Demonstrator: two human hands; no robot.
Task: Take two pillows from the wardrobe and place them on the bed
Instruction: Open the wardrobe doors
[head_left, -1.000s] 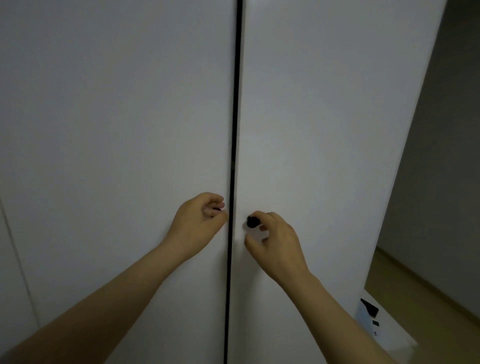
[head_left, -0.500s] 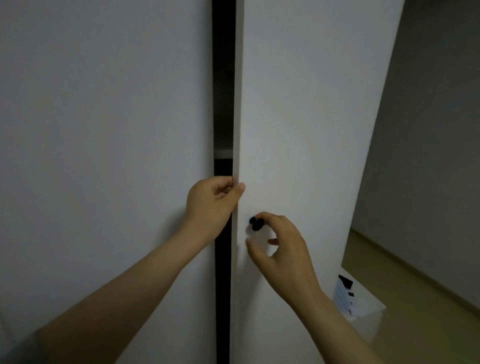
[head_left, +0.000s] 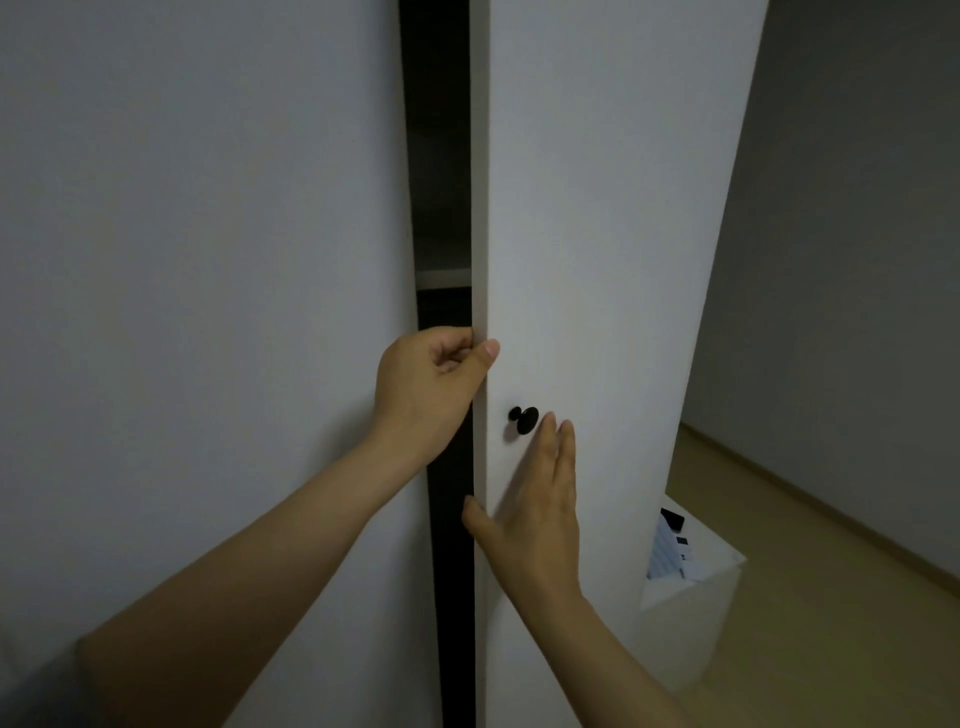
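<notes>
A white wardrobe stands ajar, the dark gap between its doors too dim to see into. The left hand curls its grip round the edge of the white right door. The right hand lies flat on it, fingers straight, just below the round black knob.

Nothing's really showing up as readable here, the label on the white box is coming out way too blurry.
</notes>
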